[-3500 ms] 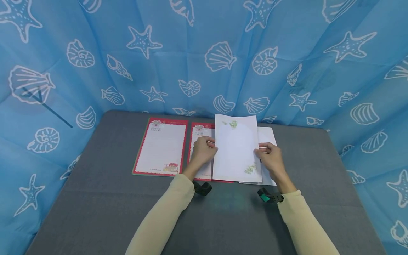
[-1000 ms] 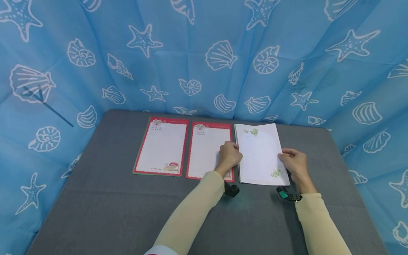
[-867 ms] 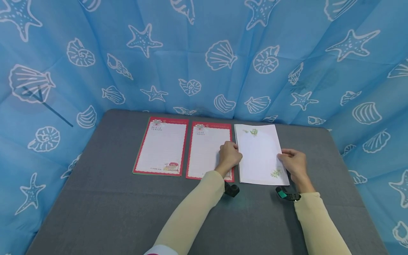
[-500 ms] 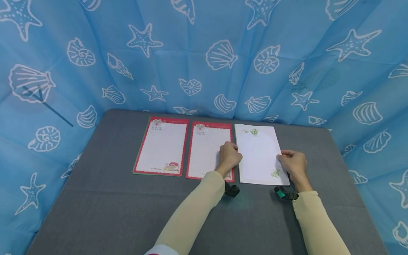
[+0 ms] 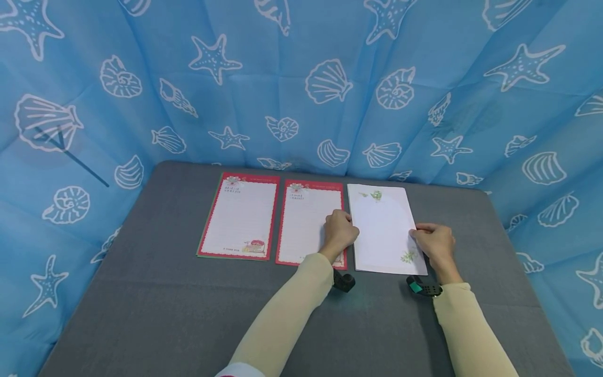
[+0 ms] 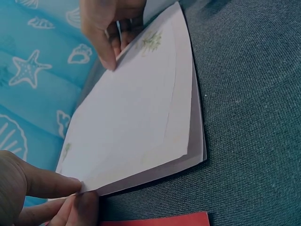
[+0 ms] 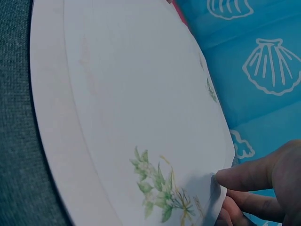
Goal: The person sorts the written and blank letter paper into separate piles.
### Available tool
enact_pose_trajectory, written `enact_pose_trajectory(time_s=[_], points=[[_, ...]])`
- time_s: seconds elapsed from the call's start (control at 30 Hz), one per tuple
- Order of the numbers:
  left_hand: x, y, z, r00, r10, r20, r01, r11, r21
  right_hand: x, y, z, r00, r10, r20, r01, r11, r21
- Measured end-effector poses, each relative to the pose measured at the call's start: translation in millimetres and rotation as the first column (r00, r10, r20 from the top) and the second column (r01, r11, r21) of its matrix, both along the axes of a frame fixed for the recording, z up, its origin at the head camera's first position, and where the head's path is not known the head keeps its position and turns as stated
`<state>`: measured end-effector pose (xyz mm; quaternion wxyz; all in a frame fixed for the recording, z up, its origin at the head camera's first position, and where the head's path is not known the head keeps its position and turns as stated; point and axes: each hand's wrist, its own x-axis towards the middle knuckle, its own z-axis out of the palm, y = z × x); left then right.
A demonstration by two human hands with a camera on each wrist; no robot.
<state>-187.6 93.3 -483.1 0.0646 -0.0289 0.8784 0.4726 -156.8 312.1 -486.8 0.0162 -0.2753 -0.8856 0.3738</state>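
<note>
A white sheet of paper (image 5: 383, 225) with green leaf prints at two corners lies on the right of the table, over another sheet whose edge shows beneath it in the left wrist view. My left hand (image 5: 339, 229) pinches its left edge between thumb and fingers, the forearm crossing the middle red-bordered sheet. At the right edge, my right hand (image 5: 435, 245) pinches the paper with the thumb on top and the fingers below, as the right wrist view shows. Near the leaf print (image 7: 162, 188) the paper bends slightly upward.
Two red-bordered sheets of letter paper lie to the left: one (image 5: 245, 214) with a green edge under it, and a middle one (image 5: 306, 220) partly behind my left hand. The grey table (image 5: 151, 314) meets a blue shell-print curtain (image 5: 282, 78).
Both hands have carried the leaf-print sheet rightward from over the middle red-bordered sheet onto the right-hand paper. Over the last second it has shifted only slightly, squaring up with the paper underneath.
</note>
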Motion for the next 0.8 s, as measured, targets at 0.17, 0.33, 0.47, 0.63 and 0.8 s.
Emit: enact_pose_trajectory(time_s=[0.17, 0.33, 0.47, 0.63, 0.8], points=[[-0.1, -0.3, 1.0, 1.0, 0.018, 0.0, -0.018, 1.0, 0.004, 0.6, -0.6, 0.4, 1.0, -0.009, 0.0, 0.009, 1.0, -0.003], [-0.2, -2.0, 0.7, 0.999, 0.041, -0.003, -0.04, 0.999, 0.03, 0.9, -0.5, 1.9, 1.0, -0.022, -0.021, 0.022, 1.0, 0.004], [0.4, -5.8, 1.8, 0.999, 0.048, -0.009, -0.048, 0.997, 0.054, 1.4, -1.4, 6.2, 0.999, -0.034, -0.036, 0.034, 0.999, 0.014], [0.9, -12.5, 1.8, 0.999, 0.048, -0.007, -0.047, 0.996, 0.073, 1.8, -2.8, 10.7, 0.995, -0.035, -0.096, 0.036, 0.999, 0.013], [1.1, -20.7, -1.1, 0.999, 0.037, 0.003, -0.037, 0.994, 0.105, 1.8, -10.4, 14.1, 0.992, -0.015, -0.129, 0.017, 1.0, 0.021]])
